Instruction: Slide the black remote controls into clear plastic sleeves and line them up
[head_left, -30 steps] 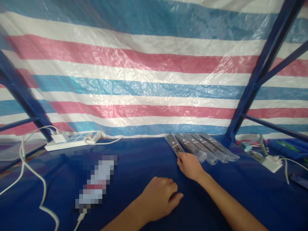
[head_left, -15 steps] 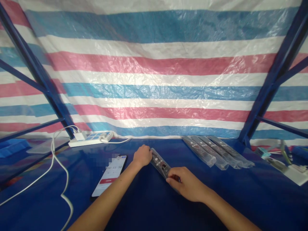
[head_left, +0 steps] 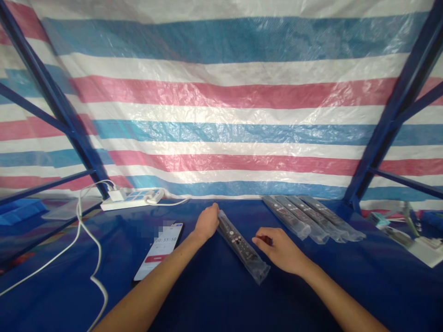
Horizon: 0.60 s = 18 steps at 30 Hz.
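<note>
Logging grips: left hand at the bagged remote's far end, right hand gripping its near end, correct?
No: the head view shows the right hand beside the bagged remote, not touching it. The left hand is at its far end, as you say.

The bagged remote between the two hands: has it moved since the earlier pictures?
Yes. The remote has come left and nearer the person, away from the row of bagged remotes.

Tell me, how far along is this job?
Bagging looks done on the four remotes side by side and the fifth remote, held by the left hand. The right hand is off it. Whether the four are finished or left to handle, I can't tell.
</note>
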Available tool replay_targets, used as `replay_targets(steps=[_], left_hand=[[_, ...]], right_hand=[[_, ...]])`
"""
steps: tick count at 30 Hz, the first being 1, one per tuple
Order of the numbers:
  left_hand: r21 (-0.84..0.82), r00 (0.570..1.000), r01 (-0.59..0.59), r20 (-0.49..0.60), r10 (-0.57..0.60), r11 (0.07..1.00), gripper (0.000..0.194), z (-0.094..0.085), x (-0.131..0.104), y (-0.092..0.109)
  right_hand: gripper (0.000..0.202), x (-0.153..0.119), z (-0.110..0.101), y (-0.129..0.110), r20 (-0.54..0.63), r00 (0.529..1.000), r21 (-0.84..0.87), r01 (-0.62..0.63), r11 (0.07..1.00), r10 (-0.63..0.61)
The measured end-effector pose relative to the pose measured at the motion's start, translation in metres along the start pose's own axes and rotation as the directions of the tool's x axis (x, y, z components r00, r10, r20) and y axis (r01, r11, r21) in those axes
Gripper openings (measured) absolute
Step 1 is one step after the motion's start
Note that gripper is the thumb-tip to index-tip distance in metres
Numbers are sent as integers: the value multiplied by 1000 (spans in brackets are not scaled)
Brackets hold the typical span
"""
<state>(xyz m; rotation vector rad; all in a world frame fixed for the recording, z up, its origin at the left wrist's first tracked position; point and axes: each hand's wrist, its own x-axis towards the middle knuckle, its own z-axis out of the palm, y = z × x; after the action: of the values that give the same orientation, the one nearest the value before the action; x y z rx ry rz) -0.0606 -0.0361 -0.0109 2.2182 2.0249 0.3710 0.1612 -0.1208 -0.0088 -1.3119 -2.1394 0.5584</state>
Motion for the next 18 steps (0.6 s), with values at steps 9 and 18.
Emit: replay_targets(steps=[9,18], left_hand=[[-60,997,32,73,-27,998,20,-2,5,-3],[99,973,-115,-190,132,988,27,-31,-17,18]], right_hand=[[32,0,-4,2,-23,1000,-28,7,1000,-7],[34,-1,-8,3,-61,998,-43,24,999,-27]])
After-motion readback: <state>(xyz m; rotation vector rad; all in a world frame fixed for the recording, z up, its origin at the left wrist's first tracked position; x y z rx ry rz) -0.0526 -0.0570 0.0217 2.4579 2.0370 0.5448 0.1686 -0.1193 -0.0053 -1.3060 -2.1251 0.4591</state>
